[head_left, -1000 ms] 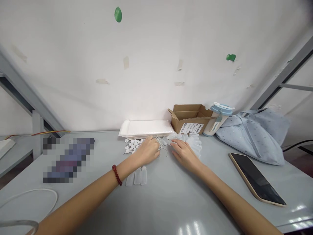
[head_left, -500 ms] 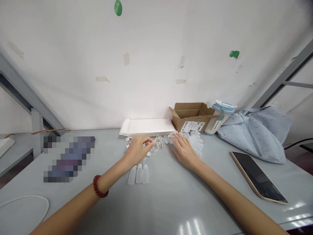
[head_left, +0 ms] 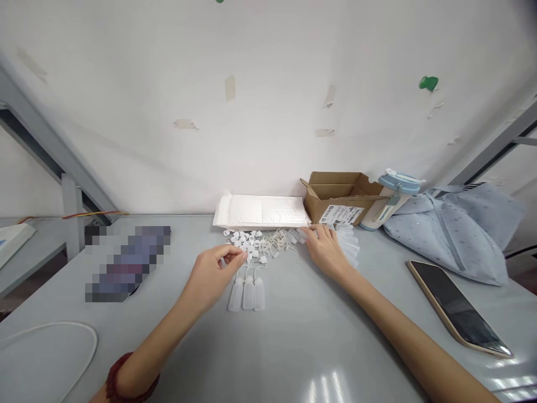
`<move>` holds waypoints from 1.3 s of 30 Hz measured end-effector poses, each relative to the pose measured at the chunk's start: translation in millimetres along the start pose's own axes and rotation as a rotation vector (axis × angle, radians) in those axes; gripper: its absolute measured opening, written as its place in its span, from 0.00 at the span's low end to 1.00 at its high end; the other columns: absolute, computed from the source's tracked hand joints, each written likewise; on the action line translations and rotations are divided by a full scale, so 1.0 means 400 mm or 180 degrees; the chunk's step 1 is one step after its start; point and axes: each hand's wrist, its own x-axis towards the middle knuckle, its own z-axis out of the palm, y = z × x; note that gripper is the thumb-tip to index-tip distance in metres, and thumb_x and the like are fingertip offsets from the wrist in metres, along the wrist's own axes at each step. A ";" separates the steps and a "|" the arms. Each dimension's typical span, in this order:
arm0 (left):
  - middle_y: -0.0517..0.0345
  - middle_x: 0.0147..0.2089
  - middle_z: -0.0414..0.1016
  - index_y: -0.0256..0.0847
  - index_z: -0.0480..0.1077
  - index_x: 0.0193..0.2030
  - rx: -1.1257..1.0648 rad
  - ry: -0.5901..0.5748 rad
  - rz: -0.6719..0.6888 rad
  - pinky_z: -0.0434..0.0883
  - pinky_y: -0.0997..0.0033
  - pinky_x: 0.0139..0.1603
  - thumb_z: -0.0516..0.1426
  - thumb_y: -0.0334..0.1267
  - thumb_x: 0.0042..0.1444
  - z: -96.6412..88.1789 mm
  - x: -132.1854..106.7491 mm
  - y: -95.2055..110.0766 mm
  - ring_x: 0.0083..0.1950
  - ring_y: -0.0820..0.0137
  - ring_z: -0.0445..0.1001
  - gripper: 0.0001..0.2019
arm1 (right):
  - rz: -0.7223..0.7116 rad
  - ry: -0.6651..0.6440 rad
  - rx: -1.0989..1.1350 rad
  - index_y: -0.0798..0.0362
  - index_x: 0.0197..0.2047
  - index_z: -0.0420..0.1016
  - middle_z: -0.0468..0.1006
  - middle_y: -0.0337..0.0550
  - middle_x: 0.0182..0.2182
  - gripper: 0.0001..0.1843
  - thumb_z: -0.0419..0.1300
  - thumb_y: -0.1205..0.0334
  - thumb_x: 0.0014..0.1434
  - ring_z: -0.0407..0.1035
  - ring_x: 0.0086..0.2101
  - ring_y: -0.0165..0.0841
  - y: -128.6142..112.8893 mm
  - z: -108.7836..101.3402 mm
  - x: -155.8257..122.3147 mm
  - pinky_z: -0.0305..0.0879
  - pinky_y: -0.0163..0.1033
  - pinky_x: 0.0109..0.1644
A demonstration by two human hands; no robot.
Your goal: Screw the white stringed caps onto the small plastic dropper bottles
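Observation:
My left hand is pinched closed at the near side of a pile of small white caps. Whatever its fingertips hold is too small to make out. Just to its right, three small translucent bottles lie side by side, thin cords at their tops. My right hand has its fingers bent down among more translucent bottles. Its fingers are close together, and what lies under them is hidden. Between the hands is a tangle of off-white cords.
Behind the pile lies a white padded mailer, beside an open cardboard box. A blue-lidded cup and a pale blue patterned bag stand right of it. A phone lies at right; a white cable at left.
My left hand has drawn back left and nearer me, uncovering the caps. My right hand's fingers have come closer together at the bottles. The whole view has shifted slightly.

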 end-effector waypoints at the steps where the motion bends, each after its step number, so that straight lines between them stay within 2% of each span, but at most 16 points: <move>1: 0.61 0.28 0.70 0.43 0.73 0.30 0.0021 -0.0011 0.0005 0.60 0.72 0.30 0.53 0.50 0.55 0.003 -0.007 0.005 0.30 0.70 0.62 0.15 | -0.0028 0.0022 0.0002 0.59 0.51 0.68 0.72 0.57 0.43 0.19 0.47 0.76 0.58 0.64 0.43 0.43 0.002 0.003 -0.001 0.57 0.46 0.46; 5: 0.61 0.28 0.70 0.43 0.73 0.30 0.0034 -0.0052 0.0100 0.60 0.72 0.31 0.52 0.48 0.55 0.009 -0.020 0.015 0.30 0.70 0.62 0.14 | -0.0078 0.0234 0.0042 0.57 0.48 0.69 0.75 0.54 0.42 0.20 0.45 0.79 0.57 0.66 0.43 0.41 0.004 0.003 -0.003 0.54 0.48 0.49; 8: 0.61 0.30 0.71 0.43 0.73 0.31 -0.0014 -0.0094 0.0110 0.60 0.72 0.30 0.51 0.48 0.56 0.007 -0.021 0.016 0.29 0.70 0.62 0.14 | -0.0091 0.0483 0.0276 0.57 0.47 0.68 0.76 0.53 0.42 0.17 0.46 0.77 0.59 0.68 0.42 0.41 -0.011 -0.028 -0.016 0.56 0.48 0.48; 13: 0.60 0.34 0.74 0.42 0.72 0.33 -0.0486 -0.0195 0.0066 0.65 0.71 0.33 0.53 0.46 0.55 0.013 -0.026 0.028 0.33 0.69 0.67 0.12 | -0.0347 0.0867 0.1491 0.54 0.48 0.64 0.76 0.49 0.41 0.13 0.51 0.72 0.61 0.69 0.41 0.37 -0.080 -0.116 -0.062 0.61 0.44 0.45; 18: 0.57 0.33 0.76 0.40 0.73 0.33 -0.1164 -0.0417 0.0023 0.69 0.70 0.37 0.57 0.44 0.51 0.030 -0.045 0.039 0.37 0.67 0.73 0.10 | -0.0498 0.1001 0.2195 0.51 0.39 0.63 0.75 0.47 0.39 0.08 0.54 0.74 0.59 0.70 0.41 0.35 -0.137 -0.165 -0.086 0.65 0.42 0.43; 25: 0.55 0.35 0.77 0.41 0.68 0.42 -0.1702 -0.0788 -0.0099 0.70 0.68 0.37 0.59 0.44 0.50 0.047 -0.063 0.047 0.37 0.66 0.75 0.14 | -0.0700 0.1063 0.2213 0.51 0.36 0.64 0.76 0.49 0.39 0.08 0.54 0.74 0.58 0.70 0.37 0.35 -0.143 -0.163 -0.090 0.66 0.43 0.39; 29: 0.58 0.31 0.75 0.42 0.65 0.37 -0.1881 -0.0787 -0.0032 0.69 0.69 0.37 0.60 0.43 0.50 0.050 -0.067 0.051 0.35 0.68 0.74 0.11 | -0.0722 0.1111 0.2282 0.52 0.36 0.65 0.76 0.50 0.38 0.07 0.54 0.74 0.58 0.72 0.38 0.35 -0.144 -0.162 -0.094 0.69 0.40 0.40; 33: 0.59 0.30 0.72 0.40 0.67 0.32 -0.1821 -0.0659 0.0184 0.68 0.71 0.37 0.59 0.42 0.52 0.046 -0.069 0.057 0.34 0.70 0.71 0.08 | -0.0741 0.1019 0.2352 0.53 0.37 0.65 0.75 0.51 0.39 0.07 0.55 0.73 0.58 0.72 0.40 0.35 -0.148 -0.162 -0.099 0.70 0.38 0.41; 39: 0.58 0.30 0.72 0.39 0.70 0.33 -0.1709 -0.0673 0.0209 0.68 0.71 0.36 0.58 0.42 0.53 0.047 -0.071 0.053 0.34 0.69 0.70 0.08 | -0.0859 0.0933 0.2430 0.52 0.40 0.65 0.75 0.51 0.40 0.07 0.55 0.72 0.59 0.72 0.40 0.35 -0.156 -0.163 -0.106 0.72 0.39 0.41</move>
